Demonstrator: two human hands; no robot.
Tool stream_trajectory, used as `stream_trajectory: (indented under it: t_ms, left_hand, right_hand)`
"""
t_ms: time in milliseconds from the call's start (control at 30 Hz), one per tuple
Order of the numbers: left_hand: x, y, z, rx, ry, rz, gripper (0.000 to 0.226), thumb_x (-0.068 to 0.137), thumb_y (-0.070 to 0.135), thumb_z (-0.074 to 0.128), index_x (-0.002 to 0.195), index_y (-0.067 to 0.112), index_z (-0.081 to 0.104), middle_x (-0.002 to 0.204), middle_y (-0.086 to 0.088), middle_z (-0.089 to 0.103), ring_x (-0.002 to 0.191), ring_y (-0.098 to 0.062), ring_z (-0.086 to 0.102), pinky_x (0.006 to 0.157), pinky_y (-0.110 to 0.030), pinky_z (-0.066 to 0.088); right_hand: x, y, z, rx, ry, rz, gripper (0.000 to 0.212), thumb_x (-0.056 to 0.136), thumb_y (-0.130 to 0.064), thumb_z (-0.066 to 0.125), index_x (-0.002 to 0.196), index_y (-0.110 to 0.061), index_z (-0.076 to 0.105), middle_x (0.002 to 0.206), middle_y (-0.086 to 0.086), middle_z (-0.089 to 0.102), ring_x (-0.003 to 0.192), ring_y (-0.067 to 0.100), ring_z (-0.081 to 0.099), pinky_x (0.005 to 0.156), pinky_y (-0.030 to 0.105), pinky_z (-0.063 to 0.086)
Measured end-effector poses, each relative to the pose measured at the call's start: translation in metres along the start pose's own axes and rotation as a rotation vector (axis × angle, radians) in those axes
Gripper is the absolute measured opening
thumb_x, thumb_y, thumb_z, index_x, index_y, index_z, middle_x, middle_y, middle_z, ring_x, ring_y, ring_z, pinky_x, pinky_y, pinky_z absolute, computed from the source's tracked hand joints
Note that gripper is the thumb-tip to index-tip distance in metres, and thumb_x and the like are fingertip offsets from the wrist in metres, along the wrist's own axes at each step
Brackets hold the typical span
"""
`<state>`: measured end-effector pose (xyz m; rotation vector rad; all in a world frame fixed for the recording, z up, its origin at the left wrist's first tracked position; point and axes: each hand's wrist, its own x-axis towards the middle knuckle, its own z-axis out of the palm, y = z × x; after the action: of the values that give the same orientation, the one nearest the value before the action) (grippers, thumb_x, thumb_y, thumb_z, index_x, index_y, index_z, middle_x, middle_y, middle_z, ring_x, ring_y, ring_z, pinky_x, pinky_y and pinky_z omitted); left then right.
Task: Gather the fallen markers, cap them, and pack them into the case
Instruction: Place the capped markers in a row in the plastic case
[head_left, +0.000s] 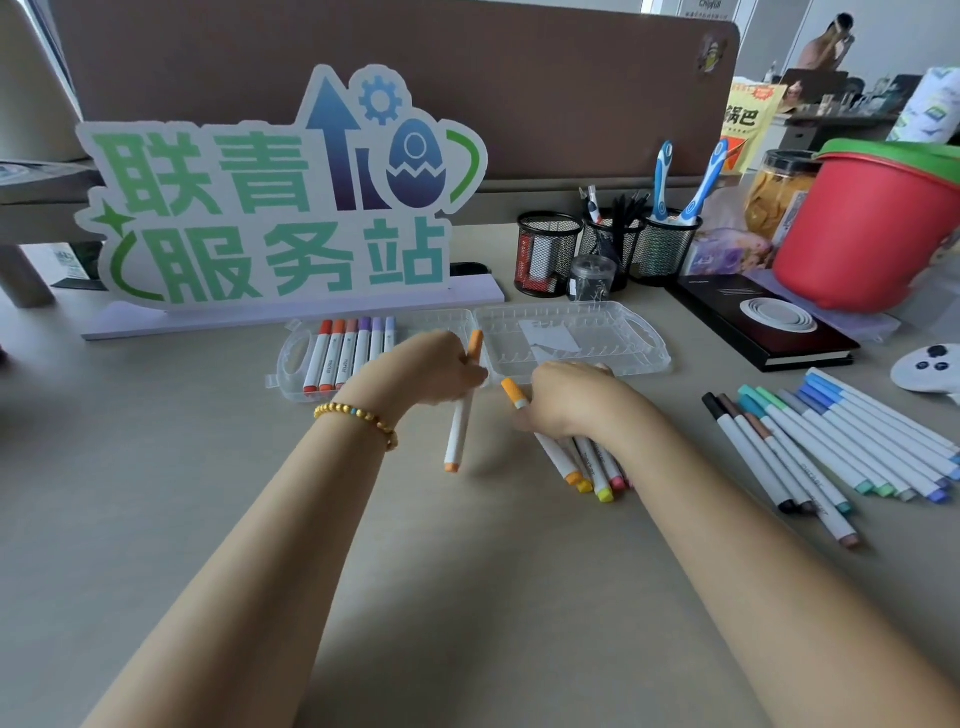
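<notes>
Left hand (441, 371) grips an orange marker (461, 415) near the open case (571, 338), while right hand (566, 400) clutches a bunch of markers (587, 462) against the desk (208, 493).

Clear glossy plastic case (571, 338), matt smooth table (208, 519), black wire-mesh cups (548, 249).

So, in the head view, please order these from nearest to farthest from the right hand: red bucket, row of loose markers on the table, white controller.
From the right hand:
1. Row of loose markers, to its right.
2. White controller, farther right.
3. Red bucket, back right.
</notes>
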<state>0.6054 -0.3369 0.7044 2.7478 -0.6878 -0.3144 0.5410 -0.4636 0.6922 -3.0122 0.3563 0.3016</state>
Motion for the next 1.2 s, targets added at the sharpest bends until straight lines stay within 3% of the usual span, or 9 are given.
stream_trajectory:
  t_ms: [133,267,400,533,667,867,1000,1100,1200]
  left_hand:
    - [0.002,-0.011,-0.01,-0.219,0.096,-0.039,0.04,0.096,0.038,0.044,0.068,0.012,0.055,0.06,0.001,0.049,0.051,-0.009,0.041,0.048,-0.016,0.033]
    - [0.01,-0.028,-0.021,-0.458,0.187,-0.098,0.043,0.093,0.041,0.049,0.06,0.012,0.052,0.053,0.001,0.045,0.044,-0.01,0.034,0.037,-0.014,0.029]
    - [0.023,-0.05,-0.034,-0.576,0.272,-0.146,0.047,0.09,0.043,0.053,0.058,0.01,0.051,0.052,-0.001,0.043,0.044,-0.013,0.033,0.043,-0.019,0.027]
    - [0.043,-0.057,-0.042,-0.401,0.234,-0.213,0.049,0.092,0.045,0.049,0.059,0.008,0.05,0.053,-0.003,0.042,0.045,-0.014,0.033,0.045,-0.022,0.025]
    - [0.065,-0.061,-0.034,-0.229,0.205,-0.221,0.05,0.094,0.042,0.046,0.058,0.008,0.045,0.056,-0.006,0.044,0.048,-0.016,0.037,0.046,-0.024,0.028]
    - [0.077,-0.067,-0.018,-0.016,0.215,-0.247,0.049,0.094,0.042,0.045,0.065,0.004,0.046,0.056,-0.006,0.04,0.05,-0.019,0.039,0.046,-0.027,0.029]
    - [0.079,-0.07,-0.012,0.091,0.252,-0.197,0.046,0.096,0.042,0.042,0.087,-0.001,0.057,0.086,-0.017,0.061,0.079,-0.032,0.058,0.069,-0.036,0.047]
    - [0.076,-0.071,-0.006,0.218,0.326,-0.192,0.049,0.095,0.046,0.041,0.094,-0.001,0.057,0.084,-0.014,0.056,0.076,-0.03,0.053,0.066,-0.033,0.042]
    - [0.071,-0.073,0.001,0.202,0.364,-0.145,0.049,0.096,0.042,0.039,0.121,0.0,0.044,0.118,-0.019,0.052,0.109,-0.035,0.05,0.079,-0.04,0.045]
  right_hand:
    - [0.0,0.002,-0.014,0.241,-0.073,-0.026,0.033,0.088,-0.036,0.048,0.064,-0.017,0.036,0.067,0.0,0.041,0.06,0.017,0.04,0.053,0.027,0.029]
    - [0.004,0.004,-0.026,0.458,0.028,-0.04,0.03,0.093,-0.035,0.046,0.068,-0.017,0.044,0.059,-0.003,0.041,0.051,0.013,0.035,0.05,0.025,0.025]
    - [0.024,-0.001,-0.029,0.655,0.095,-0.016,0.027,0.093,-0.031,0.048,0.072,-0.015,0.046,0.056,-0.001,0.046,0.045,0.012,0.038,0.05,0.024,0.028]
    - [0.05,-0.011,-0.025,0.732,0.208,-0.007,0.034,0.092,-0.031,0.05,0.063,-0.018,0.036,0.067,0.008,0.036,0.063,0.018,0.035,0.061,0.027,0.026]
    - [0.065,-0.023,-0.022,0.775,0.228,-0.04,0.044,0.091,-0.023,0.05,0.056,-0.02,0.023,0.057,0.0,0.02,0.055,0.016,0.019,0.054,0.031,0.012]
    - [0.079,-0.032,-0.016,0.809,0.207,-0.06,0.041,0.093,-0.027,0.047,0.06,-0.02,0.024,0.059,0.0,0.023,0.056,0.018,0.022,0.054,0.029,0.017]
    - [0.083,-0.033,-0.011,0.801,0.203,-0.063,0.037,0.093,-0.028,0.048,0.063,-0.019,0.028,0.06,-0.001,0.028,0.056,0.017,0.025,0.055,0.029,0.02]
    - [0.085,-0.033,-0.012,0.789,0.208,-0.069,0.039,0.093,-0.027,0.047,0.062,-0.019,0.027,0.06,-0.001,0.026,0.055,0.016,0.024,0.053,0.029,0.019]
    - [0.087,-0.032,-0.014,0.78,0.214,-0.068,0.035,0.094,-0.027,0.047,0.064,-0.017,0.031,0.06,0.001,0.027,0.055,0.017,0.025,0.053,0.028,0.021]
